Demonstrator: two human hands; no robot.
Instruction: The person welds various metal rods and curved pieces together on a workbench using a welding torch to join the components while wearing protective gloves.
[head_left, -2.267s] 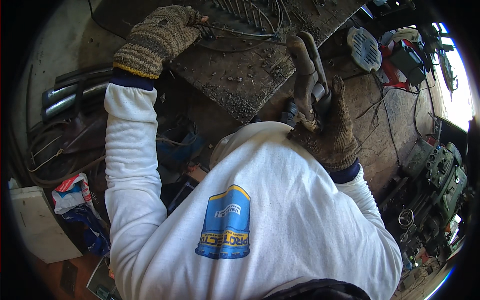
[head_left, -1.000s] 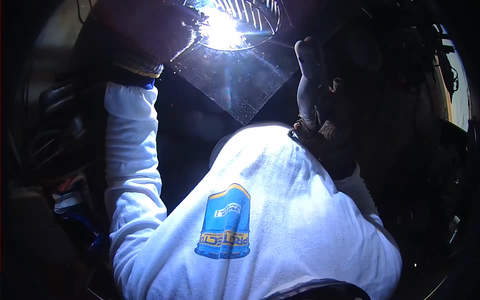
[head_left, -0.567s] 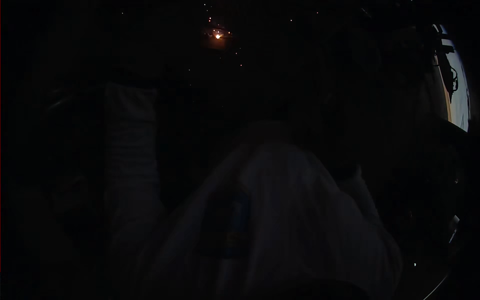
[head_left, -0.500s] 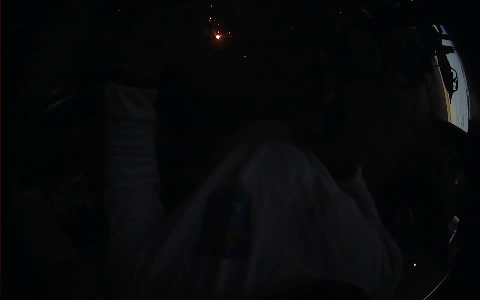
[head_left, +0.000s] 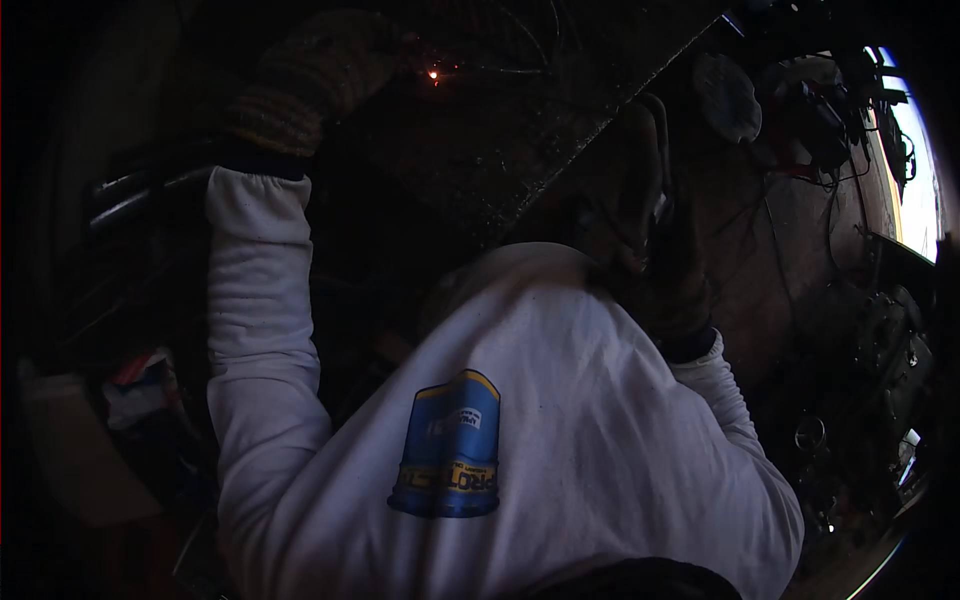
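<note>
My left hand (head_left: 320, 78), in a striped knit glove, reaches to the far left, next to a small glowing orange spot (head_left: 433, 76). Darkness hides its fingertips. To the right of the glow a thin rod (head_left: 508, 70) lies across a dark metal plate (head_left: 470, 165) with specks on its surface. My right hand (head_left: 680, 280), in a dark glove, is below the plate's right edge. A long, dark, double-edged object (head_left: 652, 150) rises from this glove, which seems closed around its lower end; its kind cannot be made out.
A rounded grey pad-like object (head_left: 727, 98) is beyond the plate's right edge. Dark cables (head_left: 775, 235) hang or lie on the right. Greasy-looking machine parts (head_left: 885, 350) sit at far right. A pale box-like object (head_left: 85, 450) and a crumpled bag (head_left: 140, 385) are at lower left.
The view was almost black and is now brighter, showing gloves, plate and surroundings. The glow has shrunk and reddened, with fewer sparks. Both arms stay in about the same place.
</note>
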